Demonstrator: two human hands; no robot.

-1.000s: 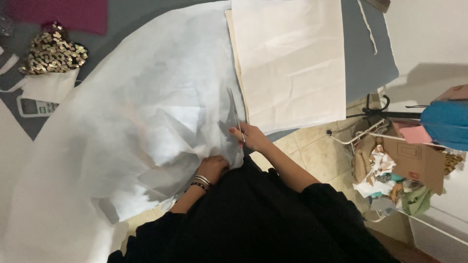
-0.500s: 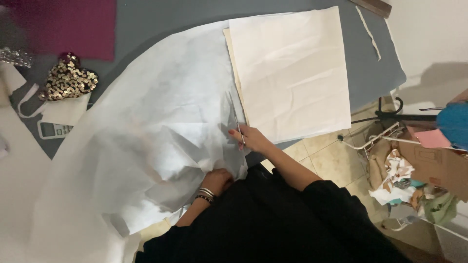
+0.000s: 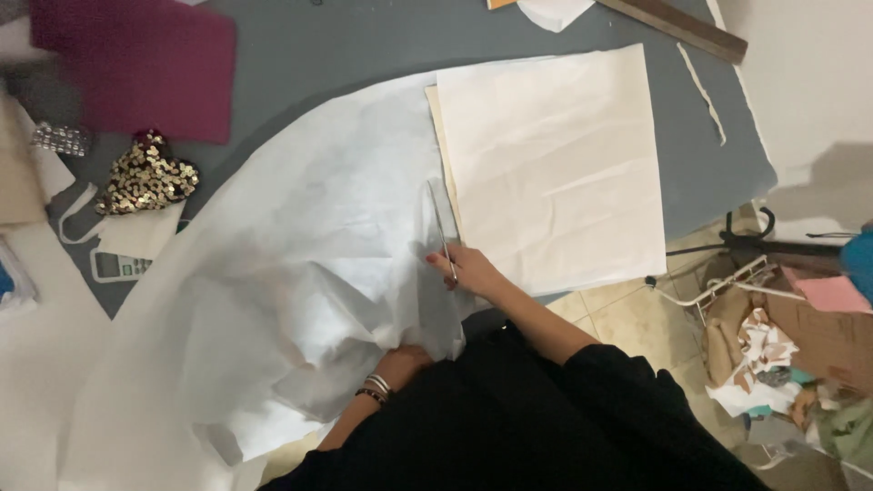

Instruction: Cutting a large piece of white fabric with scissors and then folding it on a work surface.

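While the right hand [image 3: 468, 271] grips scissors [image 3: 443, 232] cutting white fabric [image 3: 300, 273], the left hand [image 3: 405, 364] clutches its edge.

Large white fabric sheet [image 3: 300, 273], crumpled, on grey table; scissors [image 3: 443, 232] at its edge

Soft, even indoor light is falling from above, leaving the white fabric [image 3: 300, 273] bright. Motion blur is smearing the far left edge, and the near right corner is sitting dim.
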